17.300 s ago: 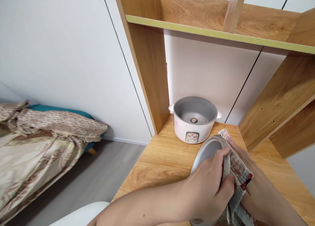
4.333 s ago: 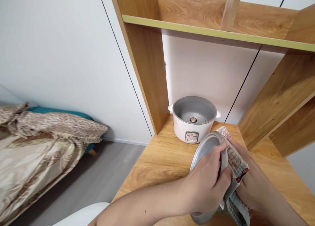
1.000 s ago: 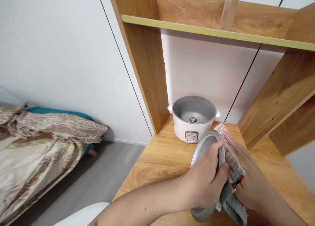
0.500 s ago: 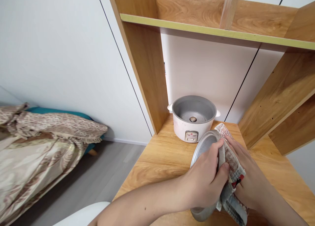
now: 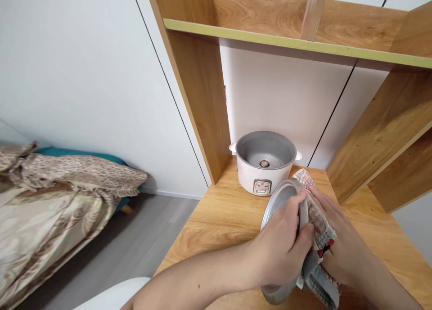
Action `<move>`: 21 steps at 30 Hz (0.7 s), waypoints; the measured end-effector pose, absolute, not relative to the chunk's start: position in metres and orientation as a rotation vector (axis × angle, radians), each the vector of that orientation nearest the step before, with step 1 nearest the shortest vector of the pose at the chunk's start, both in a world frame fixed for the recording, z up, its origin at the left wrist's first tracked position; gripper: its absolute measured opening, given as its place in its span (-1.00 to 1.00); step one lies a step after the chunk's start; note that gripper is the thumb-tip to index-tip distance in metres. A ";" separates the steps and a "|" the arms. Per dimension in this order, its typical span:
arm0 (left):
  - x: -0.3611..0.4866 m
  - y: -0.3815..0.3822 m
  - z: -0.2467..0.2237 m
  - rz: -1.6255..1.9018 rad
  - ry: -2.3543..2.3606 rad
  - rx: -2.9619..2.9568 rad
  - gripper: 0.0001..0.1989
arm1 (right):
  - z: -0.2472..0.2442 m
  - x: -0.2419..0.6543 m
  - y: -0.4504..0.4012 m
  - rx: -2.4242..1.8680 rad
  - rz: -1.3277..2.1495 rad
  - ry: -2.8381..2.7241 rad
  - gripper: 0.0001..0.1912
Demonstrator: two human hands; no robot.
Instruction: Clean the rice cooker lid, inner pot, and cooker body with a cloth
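Observation:
My left hand grips the rim of a round silvery metal piece, tilted steeply on its side; my hand hides too much to tell if it is a lid or a shallow pot. Against its right side, my right hand presses a folded patterned cloth in grey, brown and pink with a small red and black patch. Loose cloth hangs down below the fingers. Just behind stands a white rice cooker, uncovered, showing a grey inside with a round metal button at the bottom.
The cooker stands on a wooden desk, between upright panels beneath a yellow-edged shelf. A bed with a patterned cover is at the left, over a grey floor. A white rounded object shows at the lower edge.

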State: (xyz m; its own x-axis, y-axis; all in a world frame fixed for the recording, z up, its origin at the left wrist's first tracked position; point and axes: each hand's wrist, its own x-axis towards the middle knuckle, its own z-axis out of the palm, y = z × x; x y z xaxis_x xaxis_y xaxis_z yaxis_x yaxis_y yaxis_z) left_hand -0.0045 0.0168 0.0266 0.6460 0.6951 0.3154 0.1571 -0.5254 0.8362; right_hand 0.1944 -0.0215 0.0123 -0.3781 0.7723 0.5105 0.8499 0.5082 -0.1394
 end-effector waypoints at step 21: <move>-0.006 0.012 0.022 0.868 0.570 2.017 -0.31 | 0.025 0.196 -0.020 -1.279 -0.164 -2.255 -0.15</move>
